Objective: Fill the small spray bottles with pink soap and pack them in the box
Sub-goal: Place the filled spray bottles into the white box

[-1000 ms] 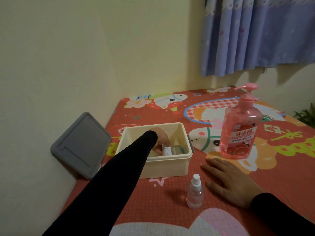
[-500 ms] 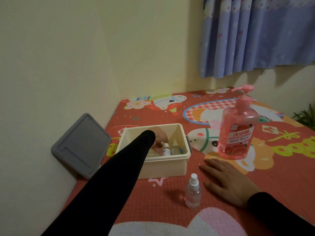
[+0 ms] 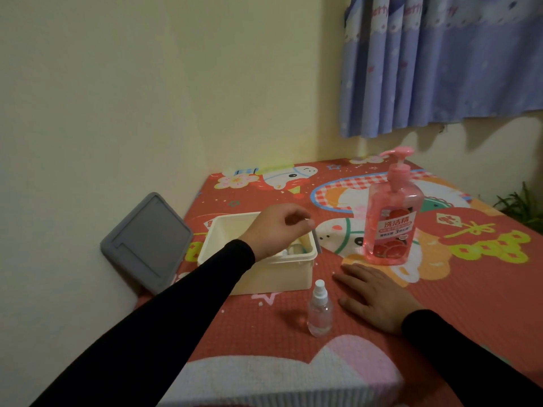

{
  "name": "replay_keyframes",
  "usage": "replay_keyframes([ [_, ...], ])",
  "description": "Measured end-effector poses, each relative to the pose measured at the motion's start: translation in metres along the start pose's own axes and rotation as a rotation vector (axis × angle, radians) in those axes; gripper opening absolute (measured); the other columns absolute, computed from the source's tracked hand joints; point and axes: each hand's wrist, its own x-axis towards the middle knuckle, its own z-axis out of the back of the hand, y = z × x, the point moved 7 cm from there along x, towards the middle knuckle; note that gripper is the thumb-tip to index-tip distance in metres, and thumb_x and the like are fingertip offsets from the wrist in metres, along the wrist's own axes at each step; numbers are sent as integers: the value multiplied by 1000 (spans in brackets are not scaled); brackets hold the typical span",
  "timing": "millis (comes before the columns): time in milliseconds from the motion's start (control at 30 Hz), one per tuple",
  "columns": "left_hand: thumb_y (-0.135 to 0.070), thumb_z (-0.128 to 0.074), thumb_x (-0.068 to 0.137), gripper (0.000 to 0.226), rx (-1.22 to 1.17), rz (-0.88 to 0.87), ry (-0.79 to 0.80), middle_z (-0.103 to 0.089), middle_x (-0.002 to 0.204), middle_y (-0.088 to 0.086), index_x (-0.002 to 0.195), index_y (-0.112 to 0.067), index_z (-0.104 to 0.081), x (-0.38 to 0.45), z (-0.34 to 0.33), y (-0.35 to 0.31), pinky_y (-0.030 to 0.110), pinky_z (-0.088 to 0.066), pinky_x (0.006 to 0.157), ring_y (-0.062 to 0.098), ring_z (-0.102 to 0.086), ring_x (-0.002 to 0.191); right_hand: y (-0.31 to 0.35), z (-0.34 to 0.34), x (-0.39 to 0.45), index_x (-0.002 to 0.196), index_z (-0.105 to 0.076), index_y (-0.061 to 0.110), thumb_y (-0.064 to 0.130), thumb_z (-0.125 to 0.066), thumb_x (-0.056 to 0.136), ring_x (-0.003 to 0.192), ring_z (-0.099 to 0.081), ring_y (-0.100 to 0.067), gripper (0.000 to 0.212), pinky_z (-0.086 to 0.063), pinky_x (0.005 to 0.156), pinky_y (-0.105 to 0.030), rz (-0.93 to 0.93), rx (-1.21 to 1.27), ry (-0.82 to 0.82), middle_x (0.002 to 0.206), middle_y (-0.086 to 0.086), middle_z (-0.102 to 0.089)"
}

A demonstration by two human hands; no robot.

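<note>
The cream plastic box [image 3: 279,274] stands on the red cartoon mat. Small spray bottles [image 3: 293,249] lie inside it, mostly hidden by my left hand [image 3: 276,230], which hovers over the box with loosely curled fingers and holds nothing. Another small clear spray bottle [image 3: 319,311] with a white cap stands upright in front of the box. My right hand [image 3: 376,298] rests flat on the mat just right of that bottle. The large pink soap pump bottle [image 3: 392,218] stands behind my right hand, to the right of the box.
A grey box lid [image 3: 147,242] leans against the wall left of the box. The red mat [image 3: 470,289] extends to the right and toward me. A blue curtain [image 3: 440,63] hangs at the back right, with a green plant [image 3: 523,207] at the right edge.
My left hand has come up out of the box, leaving the small bottle it held inside. My right hand and the standing bottle have stayed put.
</note>
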Motion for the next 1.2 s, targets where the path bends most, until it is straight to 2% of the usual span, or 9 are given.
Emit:
replay_keyframes([
  [100, -29, -70, 87, 22, -66, -46, 32, -71, 100, -6, 106, -19, -69, -26, -10, -10, 23, -52, 87, 5, -66, 93, 2, 1, -1, 151, -17, 39, 64, -30, 93, 148, -9, -13, 64, -4, 119, -30, -4, -10, -1, 161, 7, -14],
  [300, -46, -83, 67, 54, -55, 39, 175, -66, 103, -11, 114, -30, -62, -61, -40, 10, 31, -54, 93, 6, -64, 99, 3, 1, 0, 151, -19, 37, 61, -32, 94, 148, -12, -15, 63, -7, 119, -32, 1, -14, -11, 161, 5, -16],
  [433, -33, -85, 70, 55, 6, 81, 202, -63, 108, -9, 116, -30, -55, -80, -59, 22, 31, -52, 94, 7, -61, 103, 2, 0, -1, 151, -19, 37, 66, -27, 92, 148, -13, -16, 66, -7, 119, -33, 4, -13, 9, 161, 5, -16],
  [567, -29, -82, 71, 39, 37, 72, 150, -65, 101, -10, 100, -32, -56, -89, -70, 29, 33, -53, 89, 7, -62, 97, 1, 0, -2, 151, -18, 37, 62, -30, 94, 148, -12, -15, 64, -7, 119, -32, -1, -11, 5, 161, 6, -15],
  [833, -28, -80, 73, 28, 29, 22, 91, -66, 98, -4, 94, -20, -62, -87, -66, 27, 37, -54, 84, 11, -64, 90, 2, 1, -1, 151, -16, 38, 63, -29, 94, 148, -11, -14, 64, -7, 119, -32, -1, -28, 16, 161, 6, -14],
  [933, -24, -80, 75, 27, -7, 15, 79, -70, 95, -3, 95, -15, -64, -82, -57, 20, 40, -54, 85, 14, -66, 90, 3, 2, -2, 151, -16, 38, 63, -27, 94, 148, -10, -14, 64, -6, 119, -31, -5, -29, 22, 161, 7, -13],
  [1033, -21, -81, 76, 27, -34, -19, 39, -68, 93, -7, 97, -18, -65, -70, -37, 7, 36, -55, 85, 12, -66, 90, 3, 2, -3, 151, -15, 38, 64, -27, 94, 148, -9, -13, 64, -5, 119, -31, -4, -22, 25, 161, 7, -13],
  [1133, -15, -81, 76, 38, -121, -19, -26, -67, 101, -3, 107, -22, -62, -56, -9, -2, 28, -56, 85, 18, -68, 96, 3, 2, -3, 151, -16, 39, 66, -26, 91, 148, -9, -13, 67, -4, 119, -31, -5, -18, 27, 161, 8, -13],
  [1200, -12, -80, 77, 42, -207, 9, -62, -66, 107, 2, 112, -21, -59, -46, 9, -4, 29, -56, 85, 23, -69, 98, 4, 2, -3, 151, -16, 39, 65, -27, 93, 148, -9, -12, 65, -4, 119, -31, -5, -16, 21, 161, 8, -13],
])
